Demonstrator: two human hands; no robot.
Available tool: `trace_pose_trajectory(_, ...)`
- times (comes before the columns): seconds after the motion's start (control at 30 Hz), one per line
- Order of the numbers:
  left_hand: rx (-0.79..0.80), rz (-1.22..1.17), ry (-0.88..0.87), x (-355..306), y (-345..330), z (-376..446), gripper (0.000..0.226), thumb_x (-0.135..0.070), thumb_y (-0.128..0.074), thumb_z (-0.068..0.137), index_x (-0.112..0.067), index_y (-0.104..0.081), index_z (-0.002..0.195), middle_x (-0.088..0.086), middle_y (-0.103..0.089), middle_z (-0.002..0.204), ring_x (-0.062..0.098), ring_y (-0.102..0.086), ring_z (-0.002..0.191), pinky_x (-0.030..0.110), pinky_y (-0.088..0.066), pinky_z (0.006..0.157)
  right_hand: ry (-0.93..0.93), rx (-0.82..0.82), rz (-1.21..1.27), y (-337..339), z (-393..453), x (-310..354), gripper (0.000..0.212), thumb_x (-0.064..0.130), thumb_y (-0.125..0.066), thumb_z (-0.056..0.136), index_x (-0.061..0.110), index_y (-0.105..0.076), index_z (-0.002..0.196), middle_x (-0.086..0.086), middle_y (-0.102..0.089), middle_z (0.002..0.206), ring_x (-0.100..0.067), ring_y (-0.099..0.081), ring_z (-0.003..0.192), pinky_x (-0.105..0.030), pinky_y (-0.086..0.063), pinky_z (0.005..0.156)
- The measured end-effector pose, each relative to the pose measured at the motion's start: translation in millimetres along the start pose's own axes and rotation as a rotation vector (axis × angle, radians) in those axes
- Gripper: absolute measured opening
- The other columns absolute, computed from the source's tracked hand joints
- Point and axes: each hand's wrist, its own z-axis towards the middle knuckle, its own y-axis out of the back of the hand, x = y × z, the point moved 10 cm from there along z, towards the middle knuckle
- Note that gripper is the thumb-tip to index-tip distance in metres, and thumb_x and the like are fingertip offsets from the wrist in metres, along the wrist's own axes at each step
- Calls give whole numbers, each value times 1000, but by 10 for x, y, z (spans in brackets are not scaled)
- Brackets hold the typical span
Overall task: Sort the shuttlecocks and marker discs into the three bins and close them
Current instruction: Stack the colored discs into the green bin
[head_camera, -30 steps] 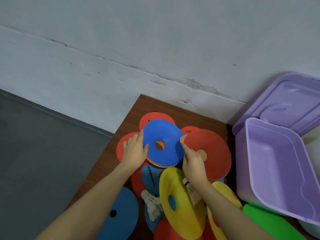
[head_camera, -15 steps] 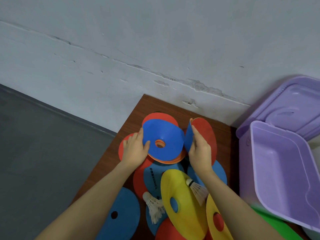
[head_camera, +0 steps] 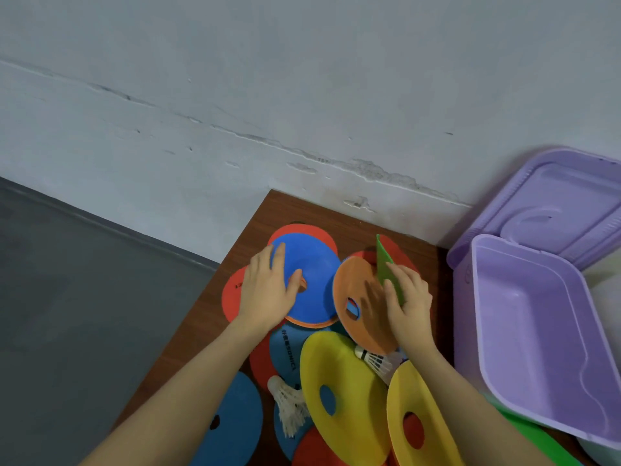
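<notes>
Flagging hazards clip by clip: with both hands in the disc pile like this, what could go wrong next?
1. The right hand pinches an orange disc and a green disc together, both tilted up; one could slip out on the way to the purple bin.
2. A shuttlecock lies just under that wrist, so a downward move might crush its feathers.
3. The left hand presses the blue disc on a loose stack near the table edge; it may slide.

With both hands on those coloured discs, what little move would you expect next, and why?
Probably the right hand carries the orange disc and the green disc it holds over onto the blue-topped stack under the left hand. The left hand rests flat on that stack, as if steadying it, and the purple bin stands open and looks empty.
</notes>
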Motion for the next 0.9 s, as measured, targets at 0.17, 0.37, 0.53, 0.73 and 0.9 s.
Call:
trace_pose_trajectory(0.17,191,-76,-84,-655,-346,114,59,-48,-33,96,-13,-28,144,7,-42,141,25,-38,128,39,-28,103,-15,60,-57,39,39,-209,54,27,-67,85,22,-45,135,-3,-41,124,-23,-40,113,-38,-36,96)
trace_pose_trajectory(0.37,344,60,-49,-671,-740,195,60,-44,-35,97,-11,-21,145,10,-42,140,27,-41,125,42,-32,101,0,335,-268,-338,-57,-413,47,38,-60,88,31,-47,133,10,-50,136,-9,-44,123,-25,-16,94)
trace_pose_trajectory(0.53,323,135,20,-481,-787,262,55,-33,-41,96,-8,-27,143,9,-54,125,26,-50,113,38,-37,94,92,131,-169,-226,-5,-278,23,18,-53,89,25,-69,105,7,-70,105,-11,-63,93,-27,-25,92)
trace_pose_trajectory(0.73,134,-194,80,-438,-601,282,44,-18,-46,96,-8,-42,138,7,-60,102,25,-55,95,40,-40,91,275,-43,-152,112,63,72,24,17,-49,90,21,-68,105,13,-69,99,-2,-56,89,-28,-33,92)
trace_pose_trajectory(0.9,51,-347,71,-421,-472,327,43,-32,-40,98,-9,-48,134,7,-65,108,24,-59,101,47,-43,93,307,215,16,-198,-96,195,23,30,-52,92,26,-69,106,18,-69,102,1,-61,96,-34,-45,88)
